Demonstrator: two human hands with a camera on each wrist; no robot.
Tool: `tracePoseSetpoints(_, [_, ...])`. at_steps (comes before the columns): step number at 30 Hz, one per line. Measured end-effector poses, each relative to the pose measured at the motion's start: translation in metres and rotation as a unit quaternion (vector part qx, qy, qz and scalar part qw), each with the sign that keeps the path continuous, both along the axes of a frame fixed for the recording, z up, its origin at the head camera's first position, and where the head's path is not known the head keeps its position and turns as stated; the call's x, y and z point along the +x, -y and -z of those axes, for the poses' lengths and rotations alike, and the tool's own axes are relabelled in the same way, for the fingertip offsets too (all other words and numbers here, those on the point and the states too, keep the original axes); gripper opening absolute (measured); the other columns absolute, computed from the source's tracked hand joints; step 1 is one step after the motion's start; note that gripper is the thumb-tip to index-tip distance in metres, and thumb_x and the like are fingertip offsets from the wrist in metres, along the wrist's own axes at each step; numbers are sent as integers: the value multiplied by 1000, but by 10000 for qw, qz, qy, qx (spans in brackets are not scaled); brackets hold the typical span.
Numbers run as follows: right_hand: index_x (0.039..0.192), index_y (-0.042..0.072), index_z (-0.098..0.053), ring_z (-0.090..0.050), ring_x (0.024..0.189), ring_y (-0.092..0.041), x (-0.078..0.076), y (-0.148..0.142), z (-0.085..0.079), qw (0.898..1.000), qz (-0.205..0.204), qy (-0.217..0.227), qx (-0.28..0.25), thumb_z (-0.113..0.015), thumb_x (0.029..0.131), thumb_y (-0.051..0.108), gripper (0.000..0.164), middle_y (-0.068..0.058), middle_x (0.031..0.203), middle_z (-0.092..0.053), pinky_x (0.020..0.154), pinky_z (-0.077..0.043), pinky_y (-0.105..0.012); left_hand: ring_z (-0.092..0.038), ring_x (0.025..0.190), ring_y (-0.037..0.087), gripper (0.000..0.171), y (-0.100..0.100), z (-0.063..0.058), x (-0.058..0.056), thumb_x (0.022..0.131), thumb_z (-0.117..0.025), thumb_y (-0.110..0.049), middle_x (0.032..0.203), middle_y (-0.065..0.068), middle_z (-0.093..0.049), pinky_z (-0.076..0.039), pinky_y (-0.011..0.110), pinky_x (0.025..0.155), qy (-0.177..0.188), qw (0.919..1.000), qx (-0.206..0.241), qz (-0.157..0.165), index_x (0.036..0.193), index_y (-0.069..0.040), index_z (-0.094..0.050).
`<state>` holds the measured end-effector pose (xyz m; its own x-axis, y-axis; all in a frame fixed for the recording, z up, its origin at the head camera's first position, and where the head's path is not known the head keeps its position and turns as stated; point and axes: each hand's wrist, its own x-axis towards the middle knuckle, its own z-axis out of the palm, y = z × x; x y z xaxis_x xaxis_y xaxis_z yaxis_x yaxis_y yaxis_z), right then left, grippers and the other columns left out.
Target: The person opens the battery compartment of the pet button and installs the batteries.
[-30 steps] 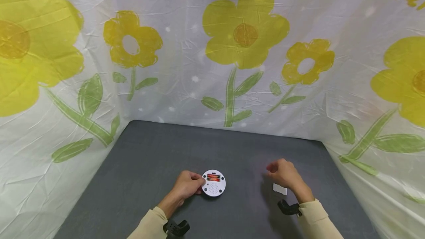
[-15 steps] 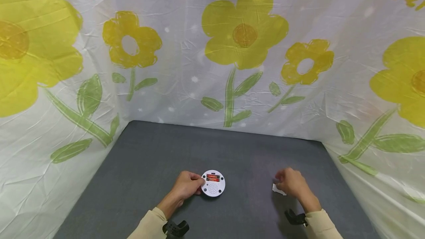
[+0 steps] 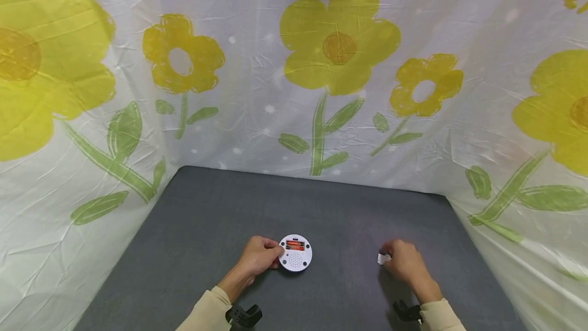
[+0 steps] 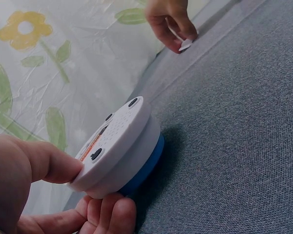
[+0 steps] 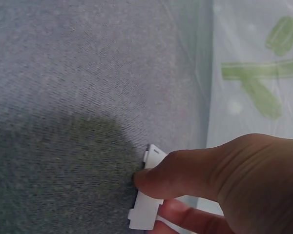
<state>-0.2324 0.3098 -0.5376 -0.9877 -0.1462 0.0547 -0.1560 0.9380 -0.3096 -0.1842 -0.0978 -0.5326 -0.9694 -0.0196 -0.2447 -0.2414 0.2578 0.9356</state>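
Observation:
My left hand [image 3: 258, 258] holds a round white battery-powered device [image 3: 296, 261] by its left edge, thumb on top and fingers underneath. Its bottom faces up, showing small black feet, a patch of speaker holes and an uncovered compartment with red batteries [image 3: 295, 245]. A blue layer [image 4: 145, 168] shows on the device's lower side in the left wrist view. Over to the right, my right hand [image 3: 405, 262] pinches a small white battery cover [image 5: 145, 213] between thumb and fingers. Tabs stick out along the cover's edge, and the thumb hides part of it.
Both hands are over a dark grey cloth-covered table [image 3: 220, 208]. A white curtain [image 3: 248, 116] printed with yellow flowers encloses its back and sides. Black wrist-worn cameras [image 3: 243, 315] sit at the cuffs of the light sleeves.
My right hand has come down to the right and toward me onto the battery cover, which lay on the table, and now pinches it. The left hand and the device have stayed put.

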Motion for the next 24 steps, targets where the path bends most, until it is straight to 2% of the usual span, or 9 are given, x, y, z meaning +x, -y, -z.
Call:
tracePoseSetpoints(3, [90, 12, -80, -64, 69, -23, -5, -12, 21, 9996, -94, -243, 88, -82, 71, 8, 20, -4, 80, -73, 59, -50, -50, -69, 73, 15, 24, 0, -1, 1, 96, -75, -10, 94, 10, -76, -64, 31, 68, 26, 10000, 19, -2, 113, 7, -77])
tracePoseSetpoints(4, [90, 12, -80, -63, 68, -22, -4, -12, 21, 9996, -97, -269, 82, -82, 71, 9, 19, -3, 79, -72, 59, -49, -50, -69, 73, 15, 24, 0, -1, 1, 96, -75, -10, 94, 10, -76, -64, 31, 68, 28, 10000, 33, -1, 112, 7, -77])
tracePoseSetpoints(6, [90, 12, -80, -63, 69, -22, 0, -7, 12, 9997, -93, -219, 19, -83, 72, 8, 18, -2, 79, -72, 60, -51, -49, -70, 72, 15, 24, 0, -2, 1, 96, -75, -10, 93, 10, -76, -64, 31, 67, 10, 10000, 54, 0, 112, 7, -77])
tracePoseSetpoints(8, [90, 10, -80, -63, 69, -22, 9, 5, -7, 9999, -78, -147, -37, -84, 73, 7, 18, -3, 79, -71, 60, -51, -49, -70, 73, 15, 24, 0, -2, 1, 96, -75, -10, 93, 10, -76, -64, 31, 68, -2, 10000, 64, 3, 111, 8, -77])
tracePoseSetpoints(11, [92, 10, -79, -63, 71, -21, 17, 17, -25, 10000, -2, 19, 0, -86, 74, 6, 19, -3, 81, -72, 62, -52, -48, -70, 73, 16, 24, 0, -3, 0, 96, -75, -10, 93, 10, -76, -64, 31, 68, -14, 10000, 42, 12, 111, 8, -77])
tracePoseSetpoints(16, [94, 10, -80, -63, 72, -20, 21, 25, -35, 9998, -16, 88, 152, -87, 76, 7, 20, -3, 82, -73, 63, -53, -47, -70, 73, 16, 23, 1, -2, 1, 96, -75, -10, 93, 10, -76, -64, 31, 68, -14, 10000, 6, 19, 111, 7, -77])
tracePoseSetpoints(24, [101, 4, -82, -70, 80, -22, 15, 35, -46, 9996, -268, -37, 113, -86, 83, 5, 19, -7, 90, -77, 71, -59, -49, -70, 72, 15, 24, 1, -2, 1, 95, -75, -10, 93, 11, -77, -64, 31, 67, -45, 10000, 70, 11, 111, 8, -77])
